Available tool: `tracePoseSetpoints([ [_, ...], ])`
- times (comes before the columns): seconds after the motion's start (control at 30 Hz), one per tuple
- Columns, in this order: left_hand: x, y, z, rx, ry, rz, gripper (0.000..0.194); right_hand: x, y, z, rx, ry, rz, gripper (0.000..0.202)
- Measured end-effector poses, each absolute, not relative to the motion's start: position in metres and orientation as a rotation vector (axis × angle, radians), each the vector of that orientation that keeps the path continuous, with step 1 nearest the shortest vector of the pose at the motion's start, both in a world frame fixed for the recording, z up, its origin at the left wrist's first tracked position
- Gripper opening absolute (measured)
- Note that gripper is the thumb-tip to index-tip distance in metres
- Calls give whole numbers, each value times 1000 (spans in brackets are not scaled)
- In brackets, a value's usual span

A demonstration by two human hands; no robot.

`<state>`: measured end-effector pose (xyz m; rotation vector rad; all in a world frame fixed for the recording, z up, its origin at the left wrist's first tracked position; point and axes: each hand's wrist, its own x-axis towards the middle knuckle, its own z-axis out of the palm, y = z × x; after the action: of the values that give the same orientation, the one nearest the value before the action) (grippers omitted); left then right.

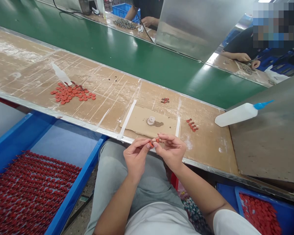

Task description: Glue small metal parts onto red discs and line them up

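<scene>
head view: left hand (pixel 136 156) and right hand (pixel 172 151) pinching small red parts (pixel 151 144) close together, probably for finer control.

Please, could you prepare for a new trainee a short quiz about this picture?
1. True or false: the left hand and the right hand are far apart.
2. Choose: the small round container stands on (a) the green belt, (b) the taped cardboard piece, (c) the blue tray.
3. Fill in: the bottle at the picture's right has a ____ nozzle.

Key: 1. False; they meet at a small red piece. 2. b. 3. Blue.
</scene>
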<state>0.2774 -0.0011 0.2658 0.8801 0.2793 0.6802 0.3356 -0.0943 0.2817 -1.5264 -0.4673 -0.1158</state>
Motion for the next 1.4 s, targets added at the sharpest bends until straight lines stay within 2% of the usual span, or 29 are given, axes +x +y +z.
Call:
tracePoseSetpoints([
  [0.77,273,-3,264,1062,291,696,24,337,-88,287,-1669,-617,-482,30],
  [0.93,275,-7,263,1016,346,702,18,337,-84,282,-1644,-596,-452,36],
  [1.13,277,-11,262,1020,379,749,16,336,-83,279,-1635,-539,-390,25],
  [1.4,281,-16,261,1001,371,704,14,336,-87,276,-1639,-468,-375,22],
])
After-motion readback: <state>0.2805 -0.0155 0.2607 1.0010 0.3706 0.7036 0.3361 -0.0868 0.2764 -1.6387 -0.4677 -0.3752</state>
